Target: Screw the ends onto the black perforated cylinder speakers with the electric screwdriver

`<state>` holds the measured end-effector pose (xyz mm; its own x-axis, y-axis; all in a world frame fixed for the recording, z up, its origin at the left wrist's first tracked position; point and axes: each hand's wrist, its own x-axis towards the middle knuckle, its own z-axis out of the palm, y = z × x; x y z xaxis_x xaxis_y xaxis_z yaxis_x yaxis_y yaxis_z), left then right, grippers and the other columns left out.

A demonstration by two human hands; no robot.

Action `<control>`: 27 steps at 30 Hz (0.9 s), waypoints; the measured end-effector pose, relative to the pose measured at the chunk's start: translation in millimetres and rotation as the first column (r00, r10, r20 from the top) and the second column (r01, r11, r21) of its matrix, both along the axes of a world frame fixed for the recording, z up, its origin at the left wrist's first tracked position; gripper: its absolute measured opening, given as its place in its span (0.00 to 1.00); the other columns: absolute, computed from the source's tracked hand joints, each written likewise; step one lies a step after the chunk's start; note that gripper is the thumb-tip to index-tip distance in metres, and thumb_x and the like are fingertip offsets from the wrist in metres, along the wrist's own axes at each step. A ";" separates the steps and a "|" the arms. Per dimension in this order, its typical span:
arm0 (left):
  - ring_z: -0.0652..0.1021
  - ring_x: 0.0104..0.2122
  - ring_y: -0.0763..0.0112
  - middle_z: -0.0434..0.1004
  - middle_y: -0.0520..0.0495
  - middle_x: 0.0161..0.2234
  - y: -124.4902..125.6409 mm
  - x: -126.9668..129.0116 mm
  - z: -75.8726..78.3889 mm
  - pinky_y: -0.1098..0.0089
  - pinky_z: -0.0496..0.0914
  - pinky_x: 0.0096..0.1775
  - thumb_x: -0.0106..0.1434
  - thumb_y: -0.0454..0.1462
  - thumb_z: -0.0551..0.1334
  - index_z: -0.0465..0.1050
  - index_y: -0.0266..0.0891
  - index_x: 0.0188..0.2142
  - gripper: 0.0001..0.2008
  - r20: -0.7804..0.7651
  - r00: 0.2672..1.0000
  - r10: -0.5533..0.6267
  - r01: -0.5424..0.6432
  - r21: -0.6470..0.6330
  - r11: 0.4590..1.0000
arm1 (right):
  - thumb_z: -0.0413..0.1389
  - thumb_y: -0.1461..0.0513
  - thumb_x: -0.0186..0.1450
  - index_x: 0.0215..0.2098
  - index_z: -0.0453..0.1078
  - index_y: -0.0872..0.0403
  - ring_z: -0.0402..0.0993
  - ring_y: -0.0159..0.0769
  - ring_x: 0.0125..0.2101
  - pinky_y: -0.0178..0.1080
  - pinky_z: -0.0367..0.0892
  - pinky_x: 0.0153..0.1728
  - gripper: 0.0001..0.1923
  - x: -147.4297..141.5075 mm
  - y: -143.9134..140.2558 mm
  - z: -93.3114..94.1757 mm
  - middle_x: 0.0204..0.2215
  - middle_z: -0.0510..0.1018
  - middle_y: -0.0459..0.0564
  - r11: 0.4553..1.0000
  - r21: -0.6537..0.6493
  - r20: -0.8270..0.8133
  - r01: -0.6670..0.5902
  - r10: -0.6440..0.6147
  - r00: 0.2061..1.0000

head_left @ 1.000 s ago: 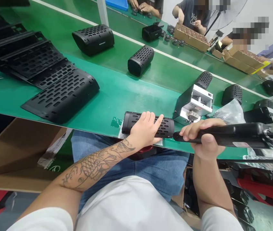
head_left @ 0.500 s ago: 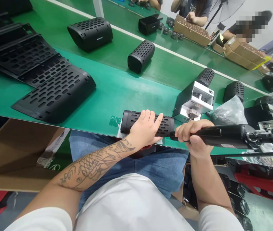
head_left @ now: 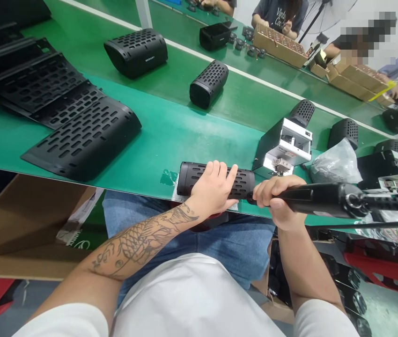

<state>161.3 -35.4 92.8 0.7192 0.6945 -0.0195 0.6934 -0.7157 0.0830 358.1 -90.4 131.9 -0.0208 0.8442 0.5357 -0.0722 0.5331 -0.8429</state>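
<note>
A black speaker housing (head_left: 187, 179) with slotted holes lies on its side near the front edge of the green bench. My left hand (head_left: 213, 188) presses on it from above, fingers over the far side and thumb at the near right. A black electric screwdriver (head_left: 320, 199) is wrapped in my right hand (head_left: 280, 201) and held nearly level. Its nose meets the right end of the housing; my fingers and the nose hide the exact contact point. Just behind my right hand stands a screw feeder (head_left: 279, 149) with a white front.
Loose slotted black shells (head_left: 90, 135) overlap at the left. Other speakers (head_left: 209, 84) stand along the far strip of the bench. A clear plastic bag (head_left: 335, 164) sits right of the feeder. Across the bench, people work beside cardboard trays (head_left: 279, 46).
The screwdriver and my right hand have shifted slightly left, toward the housing's end. My left hand stays on the housing. The view has moved a little.
</note>
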 end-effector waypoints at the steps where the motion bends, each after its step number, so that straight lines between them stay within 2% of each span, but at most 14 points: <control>1: 0.78 0.75 0.21 0.79 0.13 0.75 0.0 0.2 -0.3 0.38 0.65 0.77 0.82 0.60 0.73 0.60 0.24 0.91 0.57 -0.002 1.000 0.006 -0.006 0.000 1.000 | 0.82 0.50 0.74 0.41 0.83 0.45 0.76 0.33 0.18 0.39 0.83 0.26 0.16 0.9 -0.6 1.1 0.22 0.82 0.38 1.000 -0.007 0.007 0.008 -0.008 1.000; 4: 0.78 0.74 0.23 0.80 0.15 0.74 -0.8 2.2 -0.8 0.39 0.66 0.76 0.81 0.61 0.73 0.61 0.25 0.91 0.57 0.007 0.999 0.039 -0.039 -0.003 0.999 | 0.82 0.46 0.72 0.41 0.84 0.45 0.74 0.33 0.16 0.40 0.82 0.25 0.18 16.2 7.5 8.4 0.20 0.80 0.37 0.997 -0.002 -0.021 0.078 -0.078 0.997; 6: 0.79 0.73 0.23 0.81 0.15 0.74 -2.0 4.7 -0.2 0.39 0.67 0.75 0.81 0.61 0.73 0.62 0.25 0.91 0.56 0.012 0.998 0.061 -0.060 -0.009 0.998 | 0.82 0.44 0.71 0.40 0.83 0.46 0.72 0.33 0.15 0.40 0.79 0.22 0.20 36.2 22.6 13.8 0.19 0.77 0.35 0.966 0.026 -0.067 0.258 -0.256 0.964; 7: 0.78 0.73 0.23 0.81 0.15 0.73 -2.5 5.8 0.6 0.40 0.67 0.75 0.81 0.61 0.73 0.62 0.25 0.91 0.56 0.008 0.998 0.068 -0.068 -0.015 0.998 | 0.81 0.45 0.70 0.39 0.81 0.46 0.71 0.33 0.15 0.40 0.78 0.22 0.20 47.5 32.1 15.5 0.19 0.76 0.34 0.920 0.042 -0.084 0.389 -0.385 0.919; 9: 0.78 0.73 0.23 0.80 0.15 0.74 -2.6 6.1 2.9 0.40 0.67 0.75 0.81 0.61 0.74 0.61 0.24 0.91 0.57 -0.005 0.997 0.073 -0.074 -0.031 0.997 | 0.79 0.49 0.69 0.36 0.78 0.46 0.73 0.34 0.17 0.40 0.78 0.23 0.18 68.7 51.8 15.3 0.20 0.75 0.35 0.768 0.075 -0.097 0.636 -0.629 0.772; 10: 0.78 0.73 0.24 0.80 0.15 0.74 -1.7 4.6 4.4 0.40 0.67 0.75 0.80 0.61 0.75 0.61 0.24 0.91 0.58 -0.010 0.998 0.068 -0.069 -0.039 0.997 | 0.77 0.51 0.69 0.34 0.77 0.46 0.74 0.34 0.18 0.40 0.78 0.24 0.17 77.3 60.3 13.5 0.20 0.75 0.36 0.696 0.084 -0.090 0.713 -0.707 0.701; 11: 0.78 0.73 0.25 0.80 0.16 0.74 -0.2 1.7 5.9 0.41 0.67 0.75 0.80 0.60 0.75 0.60 0.24 0.91 0.58 -0.012 0.999 0.053 -0.053 -0.047 0.997 | 0.76 0.52 0.68 0.32 0.75 0.46 0.74 0.35 0.19 0.41 0.77 0.25 0.17 84.1 67.0 10.9 0.19 0.75 0.37 0.645 0.084 -0.079 0.759 -0.755 0.651; 13: 0.79 0.72 0.29 0.80 0.19 0.74 4.8 -8.4 8.9 0.44 0.67 0.75 0.79 0.58 0.76 0.60 0.27 0.92 0.57 -0.010 1.000 0.001 -0.001 -0.057 0.998 | 0.75 0.54 0.67 0.29 0.72 0.45 0.73 0.35 0.18 0.41 0.77 0.24 0.17 91.8 73.8 5.4 0.18 0.75 0.37 0.619 0.061 -0.056 0.783 -0.781 0.622; 16: 0.79 0.72 0.32 0.80 0.23 0.74 15.4 -29.7 11.1 0.46 0.67 0.73 0.76 0.56 0.79 0.61 0.35 0.92 0.57 -0.012 0.999 -0.042 0.041 -0.056 0.998 | 0.75 0.56 0.64 0.30 0.71 0.45 0.72 0.35 0.17 0.42 0.77 0.23 0.16 91.3 68.7 3.1 0.18 0.74 0.37 0.640 0.017 -0.053 0.768 -0.766 0.640; 19: 0.81 0.67 0.32 0.83 0.24 0.71 23.7 -47.3 10.4 0.44 0.68 0.69 0.73 0.56 0.81 0.64 0.39 0.91 0.57 -0.010 1.000 -0.026 0.025 -0.073 0.997 | 0.76 0.56 0.64 0.32 0.74 0.47 0.74 0.34 0.17 0.41 0.78 0.24 0.15 80.1 50.9 12.5 0.19 0.75 0.38 0.673 -0.031 -0.049 0.739 -0.739 0.672; 21: 0.82 0.62 0.34 0.84 0.25 0.69 25.9 -52.8 9.4 0.45 0.70 0.65 0.72 0.55 0.81 0.64 0.40 0.91 0.57 0.001 1.000 -0.023 0.023 -0.104 0.994 | 0.79 0.53 0.65 0.35 0.78 0.48 0.74 0.34 0.17 0.41 0.79 0.23 0.16 66.0 34.8 22.4 0.20 0.77 0.37 0.739 -0.048 -0.082 0.672 -0.673 0.735; 24: 0.83 0.60 0.36 0.85 0.27 0.67 25.3 -53.7 8.4 0.46 0.71 0.62 0.73 0.54 0.80 0.64 0.40 0.91 0.55 0.020 1.000 -0.024 0.026 -0.120 0.992 | 0.83 0.46 0.65 0.41 0.82 0.45 0.71 0.35 0.14 0.41 0.77 0.20 0.21 32.9 10.1 34.4 0.19 0.77 0.36 0.892 -0.006 -0.140 0.453 -0.449 0.882; 27: 0.83 0.60 0.36 0.86 0.27 0.66 23.6 -52.2 7.8 0.47 0.70 0.62 0.73 0.55 0.80 0.65 0.40 0.91 0.55 0.025 0.999 -0.020 0.022 -0.105 0.994 | 0.82 0.44 0.70 0.44 0.84 0.42 0.70 0.35 0.13 0.42 0.77 0.20 0.18 -8.0 -4.0 36.6 0.20 0.79 0.36 0.971 0.045 -0.155 0.233 -0.223 0.962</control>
